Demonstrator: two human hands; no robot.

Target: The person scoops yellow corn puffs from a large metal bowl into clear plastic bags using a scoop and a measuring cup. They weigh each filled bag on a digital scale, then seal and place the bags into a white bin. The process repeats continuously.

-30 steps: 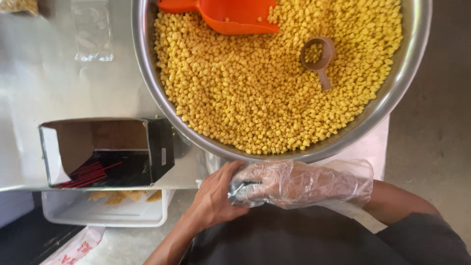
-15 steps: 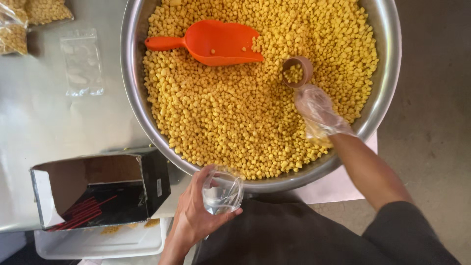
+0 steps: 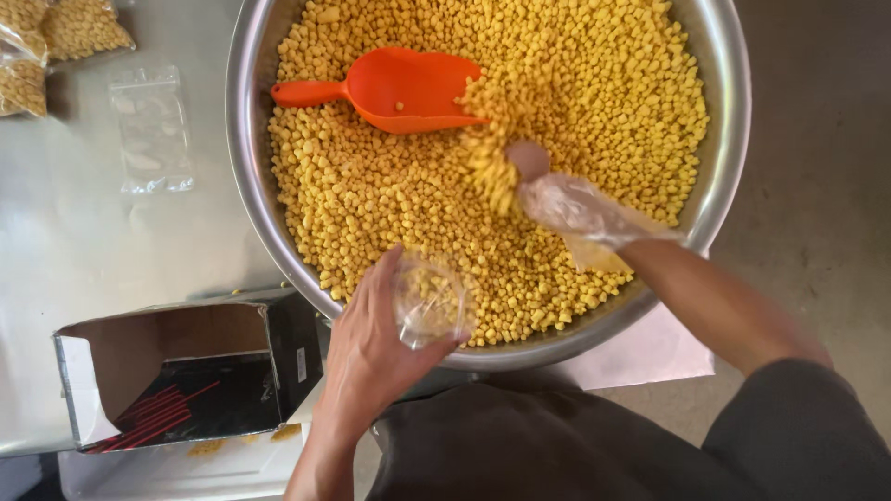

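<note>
Steel desk (image 3: 83, 232) fills the left of the head view, grey floor on the right, and a big steel bowl (image 3: 255, 213) sits across the top middle, full of yellow puffed snack pieces (image 3: 390, 195). Orange scoop (image 3: 399, 88) lies on the pieces in the bowl's upper left part, handle pointing left. Right hand (image 3: 580, 209), in a loose clear plastic glove, is over the middle of the bowl, closed around a small brown scoop (image 3: 527, 158) that is lifted and tipped, with pieces spilling off it in a blurred stream. Left hand (image 3: 376, 348) is at the bowl's near rim, fingers wrapped around a small clear bag (image 3: 432, 301) held mouth-up just over the rim; a few pieces seem to be inside, hard to tell through the plastic. Left of the bowl, on the desk, lies an empty flat clear bag (image 3: 148, 130); further left, at the frame's top corner, filled bags (image 3: 56, 37) of the same pieces. Below-left of the bowl is an open cardboard box (image 3: 176, 371) with red twist ties (image 3: 148, 417) inside, and a white tray (image 3: 186, 468) beneath it. Progress judged: some bags already filled, current bag barely started, not closed, the bowl still nearly full.
</note>
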